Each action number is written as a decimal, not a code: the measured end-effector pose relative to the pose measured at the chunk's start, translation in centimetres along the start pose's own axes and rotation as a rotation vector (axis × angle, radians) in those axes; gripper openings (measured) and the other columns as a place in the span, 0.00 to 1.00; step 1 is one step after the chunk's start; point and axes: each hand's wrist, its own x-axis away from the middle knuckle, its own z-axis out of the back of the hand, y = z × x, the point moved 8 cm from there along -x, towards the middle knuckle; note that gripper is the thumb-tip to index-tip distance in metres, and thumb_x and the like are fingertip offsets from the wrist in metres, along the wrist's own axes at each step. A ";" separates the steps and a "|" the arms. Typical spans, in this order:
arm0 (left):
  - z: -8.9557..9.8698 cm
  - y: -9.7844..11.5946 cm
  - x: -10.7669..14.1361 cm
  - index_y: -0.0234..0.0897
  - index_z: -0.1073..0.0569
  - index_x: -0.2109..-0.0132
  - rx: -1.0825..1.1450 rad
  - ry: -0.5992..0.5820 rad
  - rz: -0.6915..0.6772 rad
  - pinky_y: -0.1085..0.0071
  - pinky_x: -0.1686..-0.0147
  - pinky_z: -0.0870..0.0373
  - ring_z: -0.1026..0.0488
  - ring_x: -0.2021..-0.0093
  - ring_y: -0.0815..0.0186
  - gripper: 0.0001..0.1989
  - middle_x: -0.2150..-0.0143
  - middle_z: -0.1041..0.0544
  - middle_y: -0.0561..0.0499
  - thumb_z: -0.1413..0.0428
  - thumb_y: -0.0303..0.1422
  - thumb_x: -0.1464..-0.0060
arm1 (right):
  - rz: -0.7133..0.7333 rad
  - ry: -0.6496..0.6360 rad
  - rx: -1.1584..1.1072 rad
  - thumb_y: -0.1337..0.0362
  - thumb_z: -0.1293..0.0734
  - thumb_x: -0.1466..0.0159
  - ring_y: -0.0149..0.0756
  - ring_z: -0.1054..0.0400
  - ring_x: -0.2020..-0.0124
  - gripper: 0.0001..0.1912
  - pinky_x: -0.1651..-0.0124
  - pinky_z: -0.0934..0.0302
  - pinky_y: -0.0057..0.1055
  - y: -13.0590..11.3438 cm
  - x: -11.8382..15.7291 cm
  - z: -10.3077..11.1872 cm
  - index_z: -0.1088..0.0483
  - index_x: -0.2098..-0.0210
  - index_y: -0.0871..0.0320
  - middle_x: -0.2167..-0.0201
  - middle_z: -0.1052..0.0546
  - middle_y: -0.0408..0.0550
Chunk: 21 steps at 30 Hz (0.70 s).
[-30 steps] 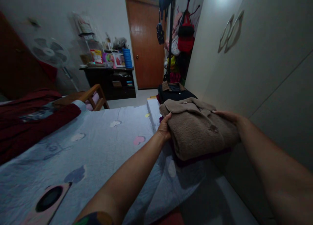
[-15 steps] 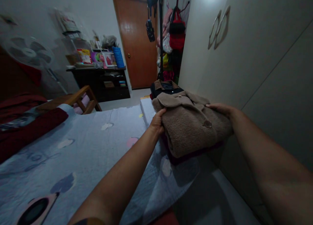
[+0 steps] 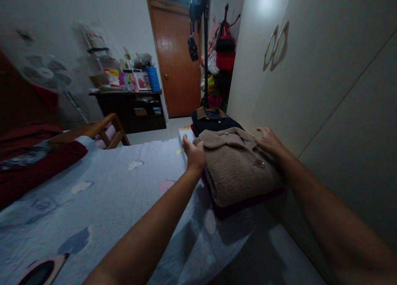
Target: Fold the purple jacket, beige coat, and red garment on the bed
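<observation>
A folded brown fuzzy coat (image 3: 235, 173) with a large button lies on a dark red folded garment (image 3: 248, 204) at the bed's right edge. My left hand (image 3: 194, 153) is at the coat's upper left corner, fingers apart, holding nothing. At its upper right side my right hand (image 3: 269, 142) is open, with its fingers spread beside the fabric. Just behind the coat lies a dark folded garment with a brown collar (image 3: 214, 118).
The bed (image 3: 124, 194) has a blue patterned cover. A tall wardrobe (image 3: 316, 70) stands close on the right. On the left are dark red cloths (image 3: 40, 169), a wooden chair (image 3: 108, 128) and a fan (image 3: 46, 73). A round-faced device (image 3: 41, 272) lies at the lower left.
Both hands have loosened from the coat and their fingers have spread. The coat now lies flatter, with more of the dark garment behind it showing. The view has tilted up slightly.
</observation>
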 end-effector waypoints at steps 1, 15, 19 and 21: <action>-0.4 1.6 0.1 0.34 0.48 0.32 -0.139 -0.033 -0.085 0.54 0.32 0.55 0.55 0.29 0.54 0.32 0.29 0.49 0.37 0.50 0.38 0.41 | 0.080 -0.013 -0.014 0.58 0.40 0.37 0.51 0.43 0.37 0.31 0.38 0.45 0.44 -1.6 0.3 -0.3 0.39 0.37 0.63 0.37 0.37 0.63; -9.6 1.8 3.9 0.47 0.41 0.33 -0.887 -0.803 -0.231 0.37 0.37 0.67 0.61 0.30 0.35 0.43 0.27 0.52 0.40 0.55 0.64 0.50 | 0.064 -0.347 0.160 0.43 0.49 0.33 0.55 0.58 0.30 0.36 0.35 0.59 0.59 -3.2 3.2 -7.5 0.45 0.33 0.56 0.29 0.51 0.57; -9.4 1.6 3.2 0.44 0.29 0.43 -0.612 -0.708 -0.151 0.38 0.37 0.70 0.58 0.31 0.32 0.40 0.31 0.42 0.37 0.41 0.60 0.60 | 0.050 -0.378 0.153 0.44 0.48 0.34 0.55 0.59 0.30 0.36 0.35 0.60 0.61 -3.3 3.3 -7.9 0.47 0.32 0.55 0.29 0.53 0.56; -9.3 1.5 2.9 0.45 0.26 0.48 -0.527 -0.664 -0.125 0.38 0.37 0.70 0.56 0.31 0.32 0.37 0.33 0.39 0.38 0.37 0.58 0.65 | 0.049 -0.386 0.152 0.45 0.48 0.34 0.56 0.59 0.30 0.35 0.36 0.60 0.63 -3.4 3.3 -8.0 0.47 0.32 0.55 0.29 0.53 0.56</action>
